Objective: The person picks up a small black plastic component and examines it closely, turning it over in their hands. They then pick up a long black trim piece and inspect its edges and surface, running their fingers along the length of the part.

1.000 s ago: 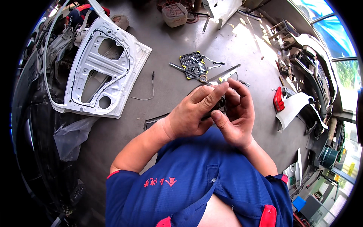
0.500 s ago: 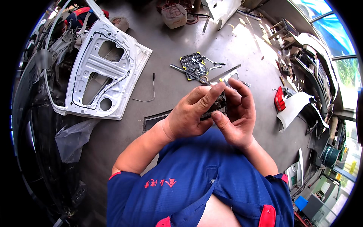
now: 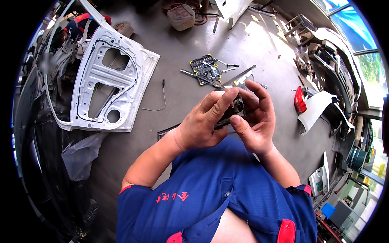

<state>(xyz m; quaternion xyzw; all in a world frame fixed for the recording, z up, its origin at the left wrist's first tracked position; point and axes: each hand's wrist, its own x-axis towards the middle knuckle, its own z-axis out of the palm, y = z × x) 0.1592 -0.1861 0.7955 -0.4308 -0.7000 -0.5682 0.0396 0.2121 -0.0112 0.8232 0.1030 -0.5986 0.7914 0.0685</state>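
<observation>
A small dark mechanical part (image 3: 234,110), blocky and partly metallic, is held up in front of my chest. Its exact kind cannot be made out. My left hand (image 3: 206,119) wraps round its left side, thumb on top, and covers much of it. At the right end is my right hand (image 3: 257,121), its thumb tip against the near corner and curled fingers behind the part; the index finger sticks up free. On the floor beyond lie an open tool set case (image 3: 206,69), a long dark bar (image 3: 198,77) and several hand tools.
At left stands a bare white car door shell (image 3: 107,81), with clear plastic sheeting (image 3: 81,156) below it. A thin cable (image 3: 164,95) lies on the grey floor. To the right are a red tail light (image 3: 300,100), a white body panel (image 3: 318,109) and bumpers. A person (image 3: 79,24) is far left.
My right thumb has shifted slightly up and right, and more of the dark part shows between the hands. The view has turned a little; the floor objects stay put.
</observation>
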